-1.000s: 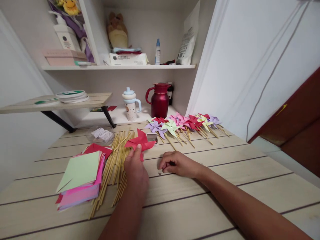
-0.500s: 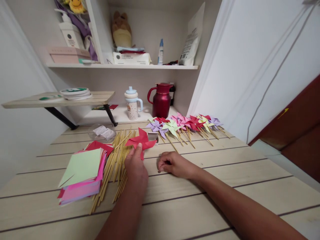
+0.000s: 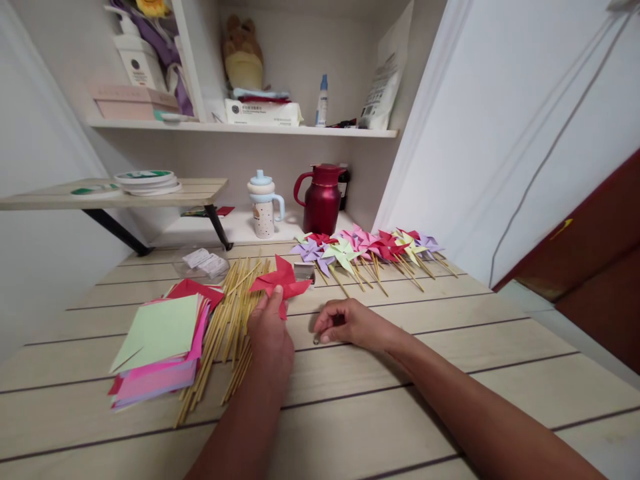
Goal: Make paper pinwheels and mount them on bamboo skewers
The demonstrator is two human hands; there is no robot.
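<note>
Two hands low over the table, left hand pinching red pinwheel, right hand curled, fingertips down.

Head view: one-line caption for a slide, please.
Left hand holds a red pinwheel over bamboo sticks; right hand pinches a small pin on the table.

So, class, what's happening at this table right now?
A person sits at a wooden table. Their left hand pinches a folded red paper pinwheel above a pile of bamboo sticks. Their right hand rests fingertips down on the tabletop by a small pin-like thing, too small to identify. A stack of coloured paper squares lies to the left; finished pinwheels on sticks lie further back.
</note>
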